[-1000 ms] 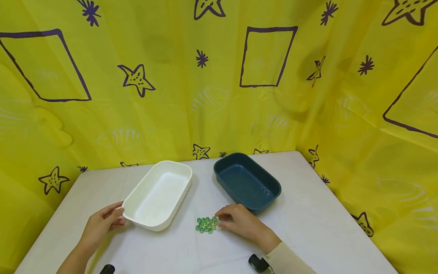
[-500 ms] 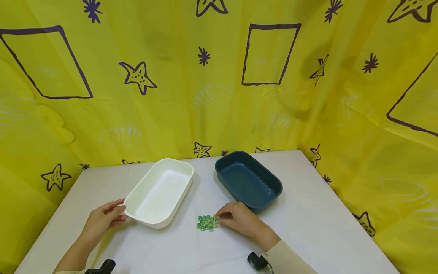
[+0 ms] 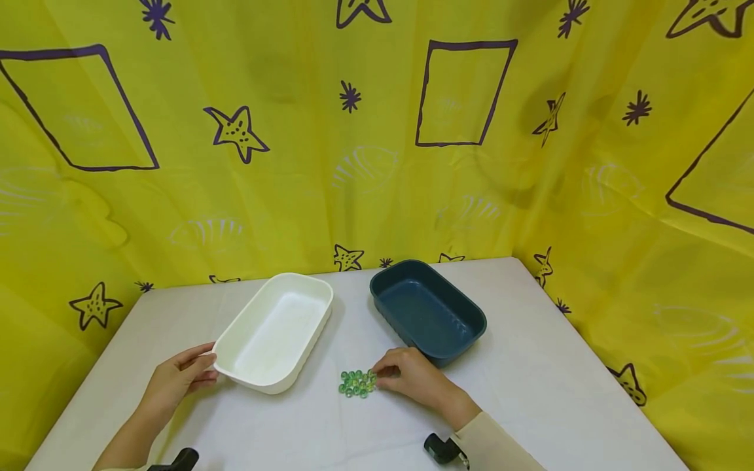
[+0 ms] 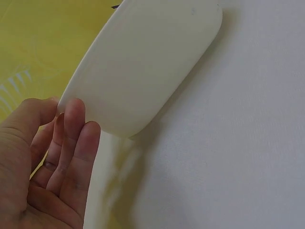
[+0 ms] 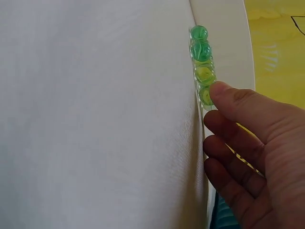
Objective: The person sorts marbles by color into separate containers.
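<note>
My left hand (image 3: pixel 173 379) grips the near left corner of a white rectangular basin (image 3: pixel 277 333), thumb and fingers on its rim. In the left wrist view, the basin's outer wall (image 4: pixel 143 62) stands above the white cloth, with its rim between the thumb and fingers. A flat cluster of green and yellow-green glass marbles (image 3: pixel 356 384) lies on the table. My right hand (image 3: pixel 421 383) is at the cluster's right edge. Its thumb and index finger pinch an end marble (image 5: pixel 207 95) there, partly hidden by the thumb.
A dark blue rectangular basin (image 3: pixel 421 317) stands just behind my right hand. White cloth covers the table (image 3: pixel 530 392). A yellow patterned curtain (image 3: pixel 283 196) rises behind the table and along both sides. A dark wrist camera (image 3: pixel 442 450) is on the right arm.
My right thumb and fingers have closed in on the marble at the cluster's right edge. The head view has shifted slightly. My left hand stays on the white basin.
</note>
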The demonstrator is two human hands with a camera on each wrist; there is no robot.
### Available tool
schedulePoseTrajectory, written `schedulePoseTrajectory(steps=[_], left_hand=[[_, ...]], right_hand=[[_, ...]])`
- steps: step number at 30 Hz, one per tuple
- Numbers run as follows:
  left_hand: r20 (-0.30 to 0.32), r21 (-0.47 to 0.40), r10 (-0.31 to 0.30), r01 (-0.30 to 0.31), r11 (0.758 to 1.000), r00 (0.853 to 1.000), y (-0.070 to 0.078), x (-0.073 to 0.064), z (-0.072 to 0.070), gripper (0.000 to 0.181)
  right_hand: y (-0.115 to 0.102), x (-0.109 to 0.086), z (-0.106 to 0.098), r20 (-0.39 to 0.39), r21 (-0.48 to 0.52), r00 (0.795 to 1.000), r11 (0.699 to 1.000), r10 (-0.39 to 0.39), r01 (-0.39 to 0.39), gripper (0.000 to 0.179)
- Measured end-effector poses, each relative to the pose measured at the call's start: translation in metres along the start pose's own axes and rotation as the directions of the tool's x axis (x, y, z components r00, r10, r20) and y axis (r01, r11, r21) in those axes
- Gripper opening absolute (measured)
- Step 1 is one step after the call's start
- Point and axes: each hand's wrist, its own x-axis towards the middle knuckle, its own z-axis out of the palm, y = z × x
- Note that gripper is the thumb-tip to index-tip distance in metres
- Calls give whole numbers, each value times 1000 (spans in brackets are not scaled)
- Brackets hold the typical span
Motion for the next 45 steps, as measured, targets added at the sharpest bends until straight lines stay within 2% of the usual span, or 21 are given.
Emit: schedulePoseTrajectory(steps=[4, 13, 29, 38, 45], left_hand=[[2, -28, -2, 2, 1000, 1000, -2, -1, -1, 20], [-3, -26, -15, 15, 1000, 1000, -5, -1, -1, 18], [-2, -39, -9, 9, 999, 1000, -6, -5, -2, 24], [21, -100, -70, 72, 992, 997, -3, -2, -2, 21], [27, -110, -79, 81, 991, 997, 0, 1, -1, 22]], right_hand=[[2, 0, 2, 1, 17, 1000, 1000, 1, -1, 14], [3, 0, 4, -9, 39, 1000, 999, -30, 30, 13], [4, 0, 7, -6, 69, 1000, 998, -11, 12, 14], [4, 0, 6, -16, 68, 1000, 998, -11, 12, 13], [3, 0, 5, -16, 53, 1000, 999, 4, -3, 13]])
